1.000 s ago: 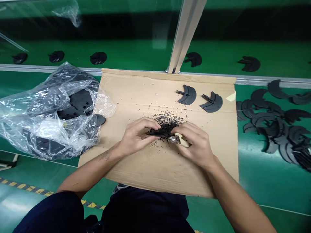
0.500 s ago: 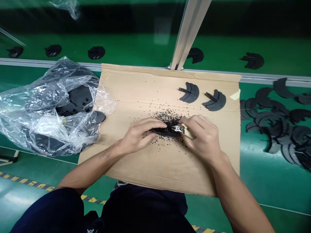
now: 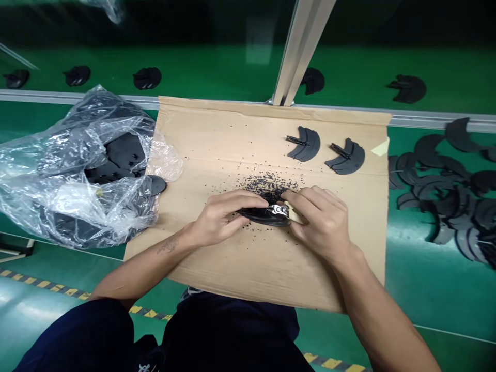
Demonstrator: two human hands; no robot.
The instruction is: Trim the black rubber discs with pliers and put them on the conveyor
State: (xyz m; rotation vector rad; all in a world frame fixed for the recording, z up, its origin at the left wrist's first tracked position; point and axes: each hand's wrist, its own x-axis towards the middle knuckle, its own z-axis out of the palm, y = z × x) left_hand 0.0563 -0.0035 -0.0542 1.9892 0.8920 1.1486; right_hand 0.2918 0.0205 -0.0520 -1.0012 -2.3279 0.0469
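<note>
My left hand (image 3: 222, 217) is closed on a curved black plastic part (image 3: 267, 219), gripping its left end between thumb and fingers. In my right hand (image 3: 320, 217) is a pair of cutting pliers (image 3: 279, 210) with pale yellow handles. Their metal jaws lie against the black part, close to my left fingertips; whether the jaws are open is too small to tell. Tiny black plastic clippings (image 3: 265, 182) are strewn over the cardboard sheet (image 3: 248, 268) around and beyond both hands.
Two crescent-shaped black parts (image 3: 305, 143) lie at the cardboard's back right. A clear plastic bag (image 3: 112, 206) of black parts is on the left. A heap of black crescents (image 3: 445, 175) covers the green surface at right. A metal upright (image 3: 304, 51) rises behind the cardboard.
The pliers' jaws have shifted slightly left and down along the black part, which now shows more of its curved lower edge. The left hand has barely moved, and the camera view has shifted slightly.
</note>
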